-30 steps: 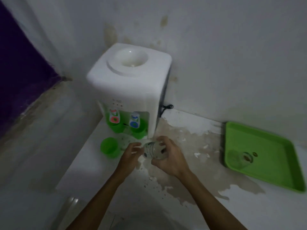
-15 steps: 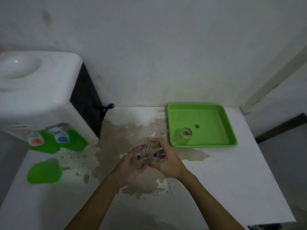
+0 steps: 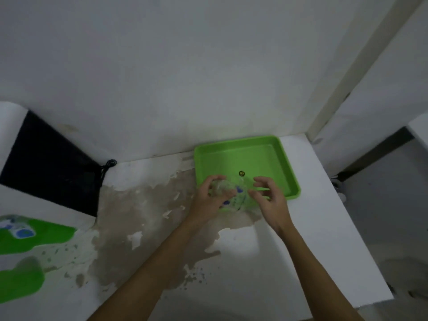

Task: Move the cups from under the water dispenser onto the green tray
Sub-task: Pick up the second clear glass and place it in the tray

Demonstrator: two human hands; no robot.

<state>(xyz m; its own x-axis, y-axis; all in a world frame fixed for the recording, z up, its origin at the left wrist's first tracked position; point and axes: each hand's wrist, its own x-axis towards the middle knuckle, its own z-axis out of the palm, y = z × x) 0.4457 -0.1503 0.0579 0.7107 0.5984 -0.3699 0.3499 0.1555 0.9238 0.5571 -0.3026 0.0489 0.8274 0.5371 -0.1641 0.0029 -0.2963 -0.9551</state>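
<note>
Placing step in hand: the left hand (image 3: 209,198) grips a clear cup (image 3: 234,196) over the near-left corner of the tray (image 3: 284,163), the right hand (image 3: 268,196) open beside it; next, lower it upright and release.

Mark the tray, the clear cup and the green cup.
tray (image 3: 266,156): head view, bare floor near the back.
clear cup (image 3: 234,196): head view, dotted side wall.
green cup (image 3: 19,283): head view, side wall.
</note>
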